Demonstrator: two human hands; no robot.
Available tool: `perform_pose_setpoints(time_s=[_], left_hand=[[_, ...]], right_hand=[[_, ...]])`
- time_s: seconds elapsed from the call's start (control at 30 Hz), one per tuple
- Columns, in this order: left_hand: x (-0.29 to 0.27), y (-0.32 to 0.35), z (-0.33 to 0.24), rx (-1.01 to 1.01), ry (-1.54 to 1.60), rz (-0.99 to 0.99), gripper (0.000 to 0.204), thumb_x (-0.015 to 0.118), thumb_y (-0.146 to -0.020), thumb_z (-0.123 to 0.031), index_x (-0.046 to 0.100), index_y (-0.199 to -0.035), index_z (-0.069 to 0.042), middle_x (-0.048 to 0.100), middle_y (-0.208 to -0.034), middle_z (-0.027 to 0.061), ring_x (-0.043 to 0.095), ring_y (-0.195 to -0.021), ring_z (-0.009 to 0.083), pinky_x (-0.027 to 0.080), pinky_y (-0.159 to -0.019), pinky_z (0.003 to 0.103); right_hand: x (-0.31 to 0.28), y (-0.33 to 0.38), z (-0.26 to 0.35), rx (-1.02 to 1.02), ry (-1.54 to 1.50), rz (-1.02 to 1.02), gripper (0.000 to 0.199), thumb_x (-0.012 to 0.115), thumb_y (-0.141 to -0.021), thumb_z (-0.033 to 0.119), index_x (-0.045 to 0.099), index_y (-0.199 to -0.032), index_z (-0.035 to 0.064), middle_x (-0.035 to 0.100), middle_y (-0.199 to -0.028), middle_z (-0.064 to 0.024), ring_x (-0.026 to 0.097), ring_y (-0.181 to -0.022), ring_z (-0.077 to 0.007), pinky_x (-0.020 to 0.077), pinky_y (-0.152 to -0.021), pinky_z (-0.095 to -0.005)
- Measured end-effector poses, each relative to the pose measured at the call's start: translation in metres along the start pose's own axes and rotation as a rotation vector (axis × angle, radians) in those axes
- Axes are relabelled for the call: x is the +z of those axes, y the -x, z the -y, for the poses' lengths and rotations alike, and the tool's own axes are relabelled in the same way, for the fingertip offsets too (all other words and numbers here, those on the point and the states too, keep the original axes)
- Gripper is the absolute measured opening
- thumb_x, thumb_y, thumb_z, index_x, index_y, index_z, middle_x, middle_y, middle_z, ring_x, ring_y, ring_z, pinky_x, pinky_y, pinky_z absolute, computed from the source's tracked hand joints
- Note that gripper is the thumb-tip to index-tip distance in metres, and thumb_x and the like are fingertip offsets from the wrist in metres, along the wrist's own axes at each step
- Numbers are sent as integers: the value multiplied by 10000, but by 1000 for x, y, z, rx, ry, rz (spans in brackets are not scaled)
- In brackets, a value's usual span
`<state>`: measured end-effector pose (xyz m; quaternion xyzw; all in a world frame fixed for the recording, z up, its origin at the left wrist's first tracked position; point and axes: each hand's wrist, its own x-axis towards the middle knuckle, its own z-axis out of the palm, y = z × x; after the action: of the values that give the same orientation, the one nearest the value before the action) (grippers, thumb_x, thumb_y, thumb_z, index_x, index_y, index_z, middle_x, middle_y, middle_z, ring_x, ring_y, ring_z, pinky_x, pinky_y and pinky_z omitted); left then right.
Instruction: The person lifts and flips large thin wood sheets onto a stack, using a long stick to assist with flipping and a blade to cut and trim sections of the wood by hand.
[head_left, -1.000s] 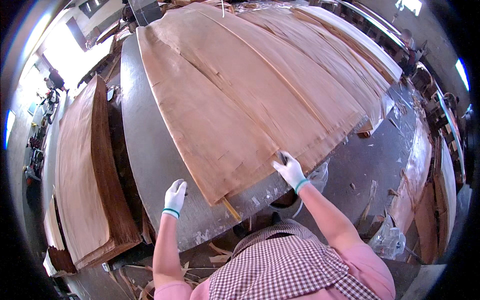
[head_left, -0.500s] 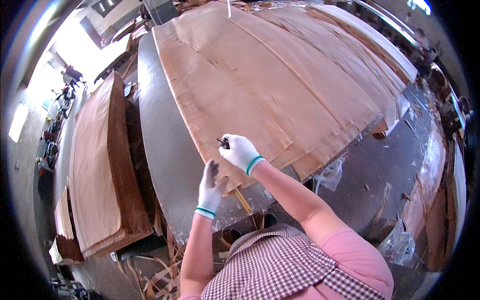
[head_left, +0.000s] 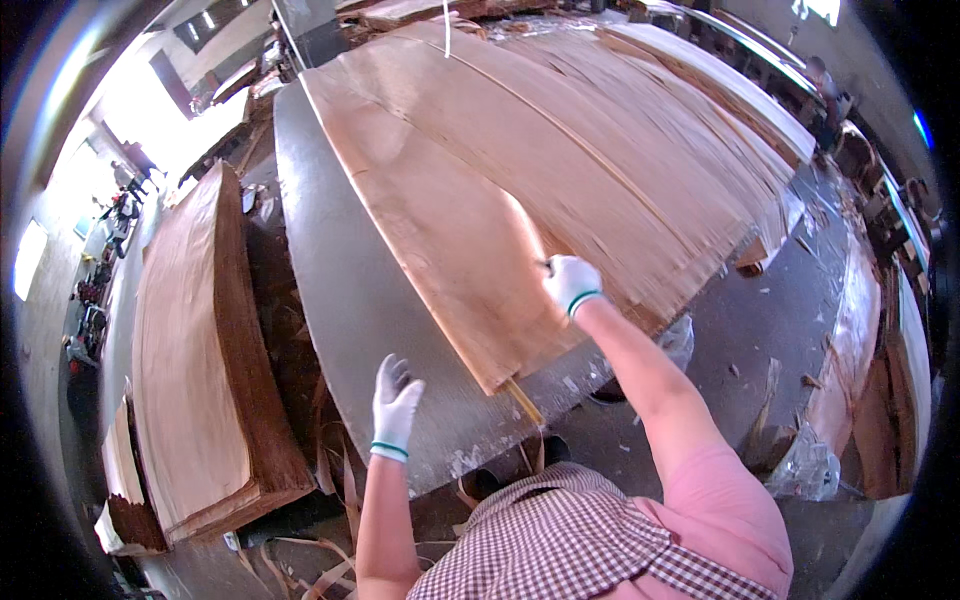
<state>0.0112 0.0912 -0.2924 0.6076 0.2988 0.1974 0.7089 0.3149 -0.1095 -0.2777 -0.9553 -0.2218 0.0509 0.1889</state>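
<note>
My right hand, in a white glove with a green cuff, is closed at the raised edge of a thin tan wood veneer sheet. A small dark thing pokes from its fingers, too small to name. Beside that hand the sheet's edge curls up and catches light. My left hand, gloved alike, is open with fingers spread, holding nothing. It hovers over the grey table, left of the sheet's near corner. Under that corner a narrow yellow strip sticks out toward me.
More veneer sheets overlap to the right. On the left stands a thick veneer stack with dark brown edges. Clear plastic and scraps lie on the floor at right. Veneer strips litter the floor below. People are far off.
My right hand has moved right, and the veneer edge beside it has lifted. My left hand has drawn away from the sheet, down and left, over the grey table.
</note>
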Motion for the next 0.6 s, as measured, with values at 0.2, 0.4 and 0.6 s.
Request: perform_pose_setpoints(time_s=[0.2,0.4,0.6], left_hand=[[10,-23,-16,264,-74,21,685,718,-778,-39,372,-1369,-32,486,-1275,97,493,-1120,162,433,-939,285],[-106,-20,-22,163,196,-453,272,608,-827,-31,575,-1096,-46,619,-942,31,590,-795,134,497,-688,266],[-170,45,83,-217,452,-681,158,616,-831,-49,624,-989,-62,618,-832,31,576,-662,148,494,-596,301]], right_hand=[[-27,114,201,-894,-489,3,273,648,-815,254,645,-1020,74,597,-952,-114,626,-812,-313,523,-710,-406],[8,143,109,-489,-267,222,632,627,-822,347,383,-1338,76,560,-1120,-233,610,-941,-386,512,-779,-435],[75,189,33,-282,-11,351,797,612,-815,413,237,-1427,65,559,-1091,-275,622,-879,-418,518,-747,-471]])
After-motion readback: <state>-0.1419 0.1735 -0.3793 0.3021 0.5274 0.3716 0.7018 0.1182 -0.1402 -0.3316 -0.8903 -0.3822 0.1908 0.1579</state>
